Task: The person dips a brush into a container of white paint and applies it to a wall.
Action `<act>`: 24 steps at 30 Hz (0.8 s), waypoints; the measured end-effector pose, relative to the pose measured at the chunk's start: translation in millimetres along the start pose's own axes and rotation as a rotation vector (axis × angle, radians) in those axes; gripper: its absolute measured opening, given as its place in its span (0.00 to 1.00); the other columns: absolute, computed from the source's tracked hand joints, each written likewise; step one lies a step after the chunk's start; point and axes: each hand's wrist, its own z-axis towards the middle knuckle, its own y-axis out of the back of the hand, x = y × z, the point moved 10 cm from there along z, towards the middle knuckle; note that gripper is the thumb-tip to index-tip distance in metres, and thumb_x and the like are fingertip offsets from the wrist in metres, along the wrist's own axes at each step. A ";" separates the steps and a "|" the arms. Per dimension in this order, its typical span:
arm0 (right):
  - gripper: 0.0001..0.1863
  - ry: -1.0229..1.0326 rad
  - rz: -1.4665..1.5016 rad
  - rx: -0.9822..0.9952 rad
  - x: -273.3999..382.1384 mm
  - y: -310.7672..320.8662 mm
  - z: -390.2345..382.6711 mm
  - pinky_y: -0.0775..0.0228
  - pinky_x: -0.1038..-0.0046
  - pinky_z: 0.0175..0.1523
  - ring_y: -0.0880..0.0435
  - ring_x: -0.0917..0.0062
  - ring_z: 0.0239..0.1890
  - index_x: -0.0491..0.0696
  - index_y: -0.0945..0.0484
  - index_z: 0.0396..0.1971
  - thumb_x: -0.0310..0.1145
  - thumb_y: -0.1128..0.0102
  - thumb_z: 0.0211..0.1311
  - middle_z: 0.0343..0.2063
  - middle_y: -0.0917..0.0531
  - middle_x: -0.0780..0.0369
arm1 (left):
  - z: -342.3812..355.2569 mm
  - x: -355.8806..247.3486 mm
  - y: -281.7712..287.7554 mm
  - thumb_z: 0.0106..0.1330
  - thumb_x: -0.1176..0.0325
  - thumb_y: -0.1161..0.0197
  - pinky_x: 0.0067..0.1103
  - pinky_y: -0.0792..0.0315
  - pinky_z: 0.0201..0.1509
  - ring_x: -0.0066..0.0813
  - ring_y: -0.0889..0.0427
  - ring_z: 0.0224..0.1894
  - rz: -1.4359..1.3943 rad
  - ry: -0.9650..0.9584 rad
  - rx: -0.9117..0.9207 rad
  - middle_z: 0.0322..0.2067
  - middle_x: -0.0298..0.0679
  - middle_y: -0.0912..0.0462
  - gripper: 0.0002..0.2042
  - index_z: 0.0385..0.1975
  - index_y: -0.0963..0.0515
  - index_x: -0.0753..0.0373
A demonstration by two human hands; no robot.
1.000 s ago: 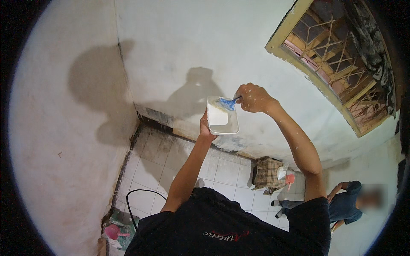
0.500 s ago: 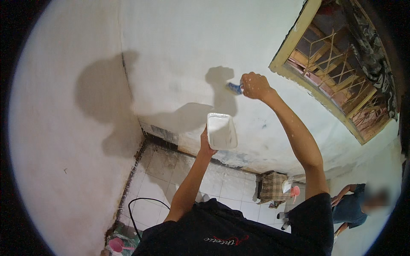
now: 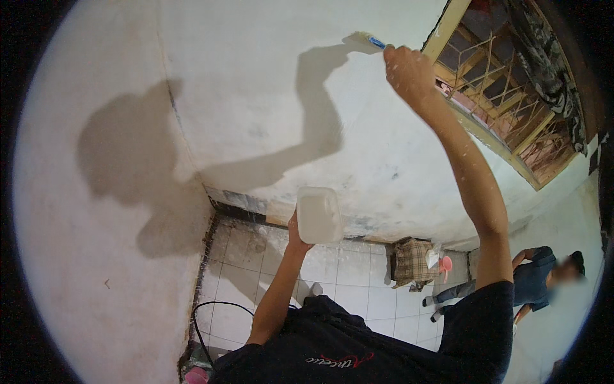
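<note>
My right hand (image 3: 409, 72) is raised high beside the window, its fingers wrapped round the handle of a paintbrush (image 3: 375, 42). The brush's pale bristles point left at the white wall (image 3: 249, 96); its shadow meets them closely, though I cannot tell for sure whether they touch. Lower down, my left hand (image 3: 297, 234) grips a white rectangular plastic tub (image 3: 303, 214) by its left side. Pale contents or a pale inside surface show in the tub; which one is unclear. Light specks dot my right hand and forearm.
A yellow-framed window (image 3: 489, 131) with a metal grille and dark curtain is at upper right. Below it stands a checked-cloth-covered object (image 3: 412, 264) with a pink dipper (image 3: 446, 265). Another person (image 3: 534, 278) stands at far right. A black cable (image 3: 220, 303) loops at lower left.
My right hand has risen with the brush, up the wall towards the window's upper left. The tub in my left hand has shifted slightly down and left.
</note>
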 end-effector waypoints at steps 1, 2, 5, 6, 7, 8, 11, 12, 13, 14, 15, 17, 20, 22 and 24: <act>0.07 -0.044 0.015 -0.012 9.6 -6.9 -8.3 0.23 0.65 0.28 0.16 0.67 0.28 0.49 0.20 0.25 0.31 0.48 0.54 0.22 0.19 0.57 | -4.5 1.0 4.9 0.70 0.53 0.60 0.40 0.28 0.55 0.41 0.26 0.53 -0.014 0.028 0.015 0.53 0.42 0.27 0.23 0.59 0.35 0.59; 0.07 -0.054 -0.099 0.026 21.9 -38.3 -22.4 0.23 0.66 0.26 0.16 0.70 0.29 0.49 0.21 0.22 0.32 0.47 0.54 0.24 0.18 0.59 | -6.6 6.5 7.9 0.68 0.50 0.60 0.41 0.32 0.59 0.42 0.29 0.57 -0.031 0.065 0.035 0.56 0.43 0.29 0.26 0.60 0.37 0.59; 0.03 0.089 -0.060 0.096 99.9 -111.0 -84.9 0.26 0.72 0.20 0.19 0.73 0.26 0.45 0.20 0.20 0.24 0.41 0.42 0.24 0.21 0.58 | -18.5 -2.4 34.0 0.68 0.50 0.60 0.40 0.32 0.60 0.42 0.28 0.57 0.030 0.058 0.033 0.56 0.44 0.30 0.26 0.61 0.38 0.60; 0.17 0.137 -0.028 0.022 115.6 -121.2 -106.1 0.28 0.74 0.18 0.21 0.76 0.22 0.30 0.24 0.36 0.26 0.43 0.44 0.16 0.22 0.60 | -21.0 1.1 39.6 0.68 0.50 0.60 0.40 0.32 0.60 0.42 0.28 0.57 0.027 0.063 0.038 0.56 0.44 0.30 0.26 0.61 0.38 0.60; 0.12 0.165 0.021 0.110 132.4 -143.3 -124.4 0.27 0.73 0.19 0.21 0.74 0.22 0.33 0.23 0.31 0.25 0.44 0.46 0.18 0.21 0.59 | -24.6 -3.1 47.8 0.68 0.50 0.60 0.39 0.32 0.60 0.43 0.28 0.57 0.072 0.006 0.026 0.56 0.44 0.30 0.26 0.61 0.38 0.60; 0.07 0.154 0.188 0.280 152.1 -153.9 -136.2 0.25 0.71 0.21 0.18 0.72 0.25 0.37 0.23 0.27 0.24 0.46 0.47 0.23 0.20 0.56 | -31.6 -13.8 55.6 0.68 0.50 0.60 0.39 0.31 0.59 0.43 0.28 0.57 0.120 -0.064 0.008 0.56 0.45 0.30 0.27 0.60 0.38 0.61; 0.07 0.158 0.293 0.643 182.9 -210.8 -174.2 0.22 0.67 0.34 0.16 0.65 0.36 0.41 0.21 0.29 0.26 0.47 0.52 0.31 0.18 0.53 | -56.5 -31.8 45.4 0.69 0.53 0.60 0.35 0.23 0.48 0.41 0.21 0.48 0.432 -0.228 -0.068 0.50 0.44 0.25 0.24 0.57 0.34 0.62; 0.08 0.147 0.330 0.729 183.2 -229.2 -179.3 0.23 0.66 0.37 0.17 0.64 0.37 0.42 0.21 0.30 0.27 0.47 0.53 0.32 0.18 0.54 | -64.6 -42.3 37.8 0.70 0.54 0.60 0.34 0.20 0.45 0.40 0.19 0.45 0.540 -0.281 -0.096 0.48 0.44 0.23 0.23 0.56 0.33 0.62; 0.08 0.137 0.360 0.815 179.2 -248.8 -185.9 0.23 0.65 0.39 0.17 0.63 0.38 0.44 0.21 0.32 0.28 0.47 0.55 0.33 0.18 0.54 | -68.0 -35.1 35.0 0.70 0.54 0.60 0.34 0.20 0.45 0.40 0.19 0.45 0.254 -0.164 -0.119 0.49 0.44 0.23 0.23 0.56 0.33 0.62; 0.08 0.101 0.361 0.753 165.2 -263.0 -179.0 0.24 0.62 0.42 0.17 0.63 0.39 0.47 0.20 0.34 0.29 0.47 0.55 0.34 0.18 0.54 | -69.9 -22.6 32.6 0.70 0.55 0.61 0.34 0.20 0.45 0.40 0.19 0.45 -0.033 -0.045 -0.141 0.49 0.44 0.23 0.23 0.56 0.33 0.63; 0.09 0.058 0.372 0.737 150.8 -273.5 -169.4 0.25 0.62 0.42 0.18 0.62 0.39 0.48 0.21 0.35 0.30 0.46 0.54 0.34 0.19 0.55 | -71.7 -23.4 33.3 0.70 0.55 0.61 0.34 0.20 0.45 0.40 0.19 0.45 -0.036 -0.046 -0.141 0.49 0.44 0.23 0.23 0.56 0.33 0.63; 0.10 0.101 0.239 0.679 127.8 -256.2 -144.4 0.26 0.62 0.39 0.19 0.62 0.38 0.50 0.23 0.36 0.29 0.46 0.51 0.35 0.20 0.56 | -79.0 -38.1 49.2 0.70 0.55 0.61 0.33 0.19 0.42 0.40 0.19 0.44 0.080 -0.148 -0.251 0.48 0.44 0.23 0.22 0.56 0.33 0.63; 0.09 0.050 0.160 0.470 66.5 -198.4 -91.3 0.26 0.63 0.34 0.19 0.64 0.34 0.52 0.23 0.33 0.32 0.45 0.50 0.31 0.21 0.57 | -84.9 -48.9 58.9 0.70 0.56 0.61 0.31 0.18 0.38 0.40 0.18 0.41 0.059 -0.176 -0.329 0.48 0.44 0.23 0.22 0.55 0.32 0.63; 0.08 0.048 0.111 0.318 37.6 -141.6 -52.0 0.25 0.64 0.31 0.19 0.63 0.28 0.51 0.23 0.32 0.29 0.47 0.51 0.26 0.21 0.56 | -85.1 -55.9 63.4 0.70 0.56 0.61 0.32 0.18 0.38 0.40 0.18 0.41 0.039 -0.124 -0.243 0.47 0.45 0.23 0.22 0.55 0.32 0.64; 0.09 0.027 0.058 0.205 12.5 -85.4 -25.5 0.25 0.64 0.30 0.18 0.62 0.26 0.49 0.23 0.34 0.29 0.49 0.53 0.25 0.21 0.55 | -81.8 -51.4 64.7 0.70 0.57 0.61 0.33 0.19 0.40 0.40 0.18 0.42 0.037 -0.065 -0.142 0.47 0.46 0.23 0.22 0.54 0.32 0.64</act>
